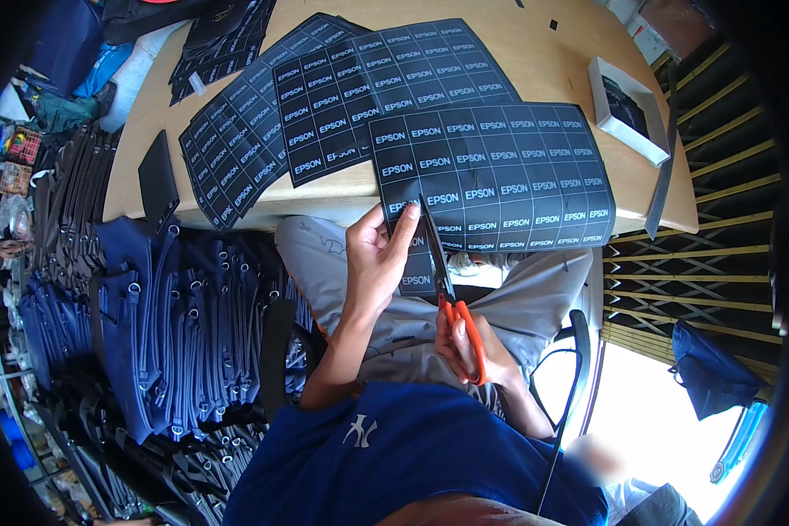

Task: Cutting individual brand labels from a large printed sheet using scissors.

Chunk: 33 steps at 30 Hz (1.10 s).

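A black sheet printed with white words in a grid (517, 167) lies over the table's near edge and hangs above my lap. My left hand (381, 250) pinches its left part, thumb on top. In my right hand (478, 346) are orange-handled scissors (442, 272), their dark blades pointing away from me into the sheet. A strip at the sheet's left side (415, 273) hangs down beside the blades, partly cut from the rest. How far the blades are apart is hard to make out.
More printed black sheets (324, 96) overlap on the wooden table (570, 48). A white open box (627, 110) with dark pieces stands at the right, beside a dark strip (664, 175). Blue straps with metal rings (180, 324) hang at my left; a folding metal gate (693, 237) is at right.
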{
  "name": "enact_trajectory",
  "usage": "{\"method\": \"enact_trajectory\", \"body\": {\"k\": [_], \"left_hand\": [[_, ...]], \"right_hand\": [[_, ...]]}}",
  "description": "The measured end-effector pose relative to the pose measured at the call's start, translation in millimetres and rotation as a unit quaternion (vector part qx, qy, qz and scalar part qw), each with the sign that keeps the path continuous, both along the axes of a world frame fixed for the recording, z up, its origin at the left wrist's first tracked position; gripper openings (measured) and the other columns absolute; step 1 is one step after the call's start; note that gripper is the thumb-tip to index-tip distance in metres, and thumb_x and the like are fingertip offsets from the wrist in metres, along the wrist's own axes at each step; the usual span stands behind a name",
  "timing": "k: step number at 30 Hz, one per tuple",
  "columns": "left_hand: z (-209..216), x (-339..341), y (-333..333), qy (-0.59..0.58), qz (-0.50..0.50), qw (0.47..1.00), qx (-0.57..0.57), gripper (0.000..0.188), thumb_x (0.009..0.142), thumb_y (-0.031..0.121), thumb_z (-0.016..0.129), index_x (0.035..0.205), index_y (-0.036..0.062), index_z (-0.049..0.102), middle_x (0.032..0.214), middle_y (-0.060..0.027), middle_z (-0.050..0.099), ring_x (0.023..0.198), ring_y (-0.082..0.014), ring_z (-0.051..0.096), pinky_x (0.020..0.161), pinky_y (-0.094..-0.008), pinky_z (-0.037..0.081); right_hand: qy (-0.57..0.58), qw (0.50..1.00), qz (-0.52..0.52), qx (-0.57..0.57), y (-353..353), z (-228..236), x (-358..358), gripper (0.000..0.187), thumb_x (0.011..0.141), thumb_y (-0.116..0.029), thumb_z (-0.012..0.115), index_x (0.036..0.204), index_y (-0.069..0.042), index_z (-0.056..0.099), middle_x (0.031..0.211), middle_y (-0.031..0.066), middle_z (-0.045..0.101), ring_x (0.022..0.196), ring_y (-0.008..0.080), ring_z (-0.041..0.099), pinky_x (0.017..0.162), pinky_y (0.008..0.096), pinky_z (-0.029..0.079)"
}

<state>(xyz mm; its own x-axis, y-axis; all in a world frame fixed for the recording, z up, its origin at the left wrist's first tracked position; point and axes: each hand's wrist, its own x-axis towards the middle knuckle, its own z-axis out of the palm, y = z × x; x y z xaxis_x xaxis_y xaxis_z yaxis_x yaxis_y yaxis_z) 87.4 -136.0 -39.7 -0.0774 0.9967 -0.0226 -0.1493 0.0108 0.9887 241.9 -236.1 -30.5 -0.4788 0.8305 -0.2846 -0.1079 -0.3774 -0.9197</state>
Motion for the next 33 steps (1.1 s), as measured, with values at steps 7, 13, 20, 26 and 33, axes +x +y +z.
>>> {"method": "enact_trajectory", "body": {"k": [7,13,20,26,33], "left_hand": [[-0.5,5.9,-0.3,-0.008,0.006,1.0,0.0,0.013,0.091,0.012,0.06,0.093,-0.0001,0.064,0.067,0.0071,0.053,0.056,0.003,0.036,0.045,-0.0164,0.025],[-0.3,5.3,-0.8,-0.015,0.004,1.0,-0.002,0.013,0.091,0.012,0.06,0.093,-0.0001,0.064,0.067,0.0071,0.053,0.056,0.0028,0.036,0.046,-0.0163,0.025],[2.7,5.3,-1.1,-0.02,0.001,1.0,-0.008,0.013,0.091,0.013,0.061,0.09,0.0003,0.064,0.068,0.0064,0.054,0.057,0.0027,0.038,0.046,-0.0166,0.026],[6.8,5.1,1.3,-0.02,0.005,0.999,-0.027,0.014,0.09,0.015,0.062,0.089,0.001,0.064,0.07,0.0049,0.057,0.059,0.0024,0.04,0.048,-0.0166,0.028],[3.5,6.2,6.4,-0.038,0.026,0.999,0.009,0.013,0.09,0.013,0.062,0.091,0.0007,0.064,0.073,0.0043,0.059,0.062,0.0015,0.044,0.052,-0.0162,0.032]], "right_hand": [[0.0,1.0,-0.012,-0.012,-1.4,-0.4,-3.4,0.062,0.092,-0.059,0.032,0.081,0.001,0.04,0.055,0.0016,0.042,0.034,0.006,0.043,0.033,0.0182,0.031],[-0.013,1.0,-0.017,-0.018,-1.5,3.4,-7.6,0.057,0.096,-0.052,0.029,0.079,0.0,0.041,0.05,0.0008,0.04,0.032,0.0075,0.044,0.031,0.019,0.031],[-0.029,0.998,-0.032,-0.039,-0.6,6.6,-8.9,0.051,0.101,-0.038,0.026,0.072,0.0,0.042,0.047,0.0017,0.041,0.03,0.0091,0.045,0.03,0.0203,0.033],[-0.041,0.998,-0.036,-0.03,-0.2,8.0,-6.3,0.053,0.101,-0.037,0.027,0.065,0.0,0.042,0.046,0.0019,0.042,0.03,0.0093,0.045,0.03,0.0204,0.034],[-0.032,0.998,-0.017,-0.044,-1.3,5.1,-3.6,0.05,0.1,-0.042,0.028,0.075,0.0,0.041,0.049,0.0013,0.042,0.031,0.0076,0.043,0.031,0.0192,0.032]]}}
